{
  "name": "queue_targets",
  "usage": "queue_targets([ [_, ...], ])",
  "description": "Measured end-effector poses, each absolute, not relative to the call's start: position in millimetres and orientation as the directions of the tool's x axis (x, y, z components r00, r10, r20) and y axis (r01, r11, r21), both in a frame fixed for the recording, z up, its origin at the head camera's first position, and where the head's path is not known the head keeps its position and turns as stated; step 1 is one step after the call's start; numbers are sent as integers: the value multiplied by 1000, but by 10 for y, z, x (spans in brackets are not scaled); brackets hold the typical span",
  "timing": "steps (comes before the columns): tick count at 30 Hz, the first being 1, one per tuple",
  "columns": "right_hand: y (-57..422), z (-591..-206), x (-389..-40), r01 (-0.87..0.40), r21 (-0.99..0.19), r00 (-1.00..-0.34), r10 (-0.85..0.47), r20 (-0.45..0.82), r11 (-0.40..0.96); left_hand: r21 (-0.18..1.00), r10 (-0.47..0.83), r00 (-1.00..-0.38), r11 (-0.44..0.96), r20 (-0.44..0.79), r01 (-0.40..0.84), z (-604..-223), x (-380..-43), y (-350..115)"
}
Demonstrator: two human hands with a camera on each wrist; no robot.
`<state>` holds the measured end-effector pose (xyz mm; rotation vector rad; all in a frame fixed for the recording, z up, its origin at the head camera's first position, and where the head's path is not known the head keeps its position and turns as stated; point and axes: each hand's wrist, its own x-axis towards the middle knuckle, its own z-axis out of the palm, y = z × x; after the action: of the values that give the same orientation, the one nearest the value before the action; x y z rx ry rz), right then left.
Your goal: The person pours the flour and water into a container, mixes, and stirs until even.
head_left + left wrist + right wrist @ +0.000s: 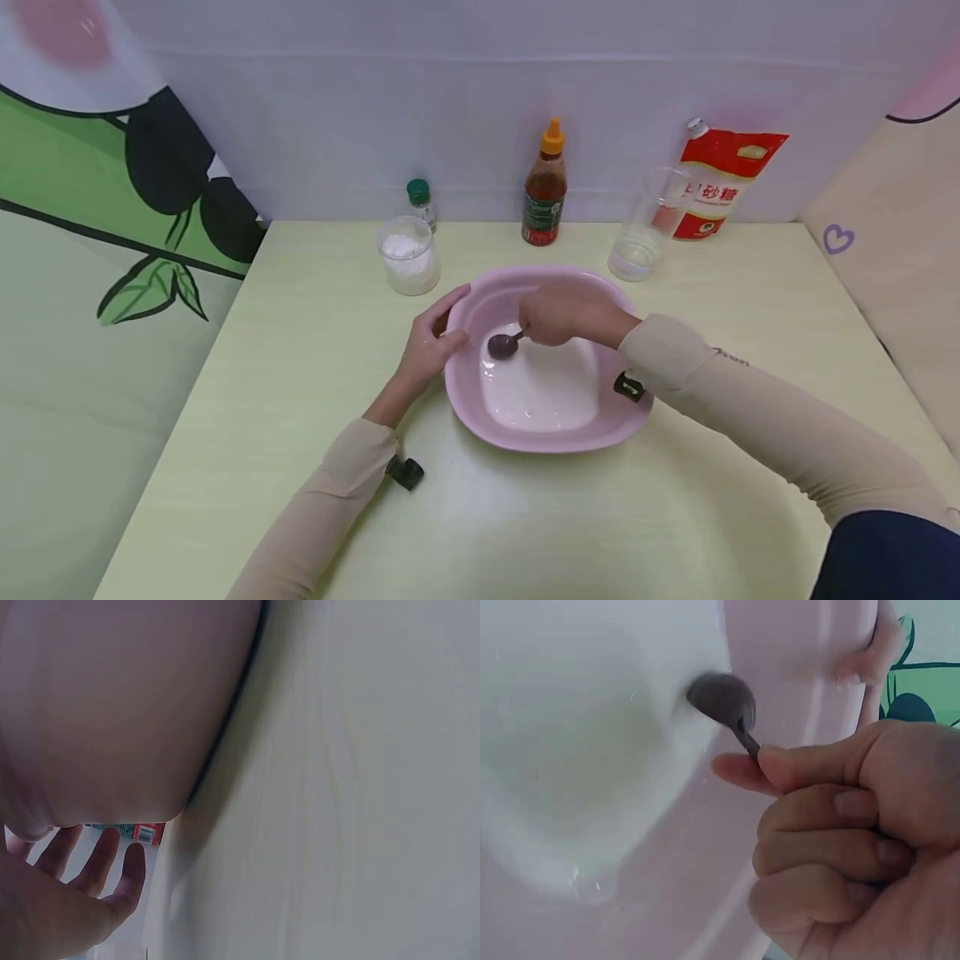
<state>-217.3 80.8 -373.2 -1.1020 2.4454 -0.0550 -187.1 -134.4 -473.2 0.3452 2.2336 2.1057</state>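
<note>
1. One dark spoon (501, 347) inside pink basin (551, 442), toward nine o'clock.
2. Angled lengthwise from two to eight o'clock, bowl end at eight.
3. Pinched in nearer right hand (553, 315), at two o'clock.
4. Farther off, at nine o'clock: left hand (427, 343), thumb hooked over basin's edge, fingers spread outside.

Beige sleeves (765, 425), small black wrist cameras (406, 473)

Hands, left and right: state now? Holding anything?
Left hand: holding the pink basin at its rim, thumb on the inner side.
Right hand: closed, pinching the dark spoon by its handle.
</note>
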Motion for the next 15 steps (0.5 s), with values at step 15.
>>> queue_targets([
  [15,1354,-3601,-2096,-562,-216,-511,-541,-668,798,992,198,-975,56,103,116,-4715,-1863,-1371],
])
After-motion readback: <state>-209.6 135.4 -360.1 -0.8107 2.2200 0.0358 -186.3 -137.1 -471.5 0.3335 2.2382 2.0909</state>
